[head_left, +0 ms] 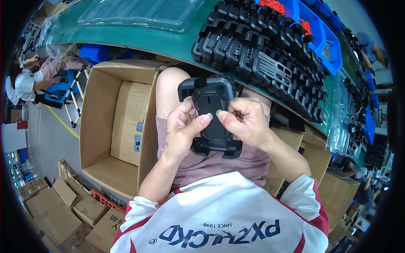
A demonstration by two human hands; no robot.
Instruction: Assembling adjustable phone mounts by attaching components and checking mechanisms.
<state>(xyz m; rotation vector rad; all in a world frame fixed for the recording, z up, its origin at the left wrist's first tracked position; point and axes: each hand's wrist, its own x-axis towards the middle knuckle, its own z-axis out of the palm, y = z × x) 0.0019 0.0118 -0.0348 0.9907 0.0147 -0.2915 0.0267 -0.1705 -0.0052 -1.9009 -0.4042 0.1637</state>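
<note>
I hold a black rugged phone case (209, 96) upright over my lap with both hands. My left hand (182, 128) grips its left side, the thumb pressed across the middle of the case. My right hand (245, 120) grips the right side, thumb tip meeting the left thumb on the case's face. The case's thick corners stick out above and below my fingers.
Rows of the same black cases (257, 46) lie on the green bench (139, 36) ahead, next to clear plastic trays (143, 12) and blue bins (320, 33). An open cardboard box (116, 126) stands at my left. Another person (29, 78) sits far left; more boxes (63, 211) lie on the floor.
</note>
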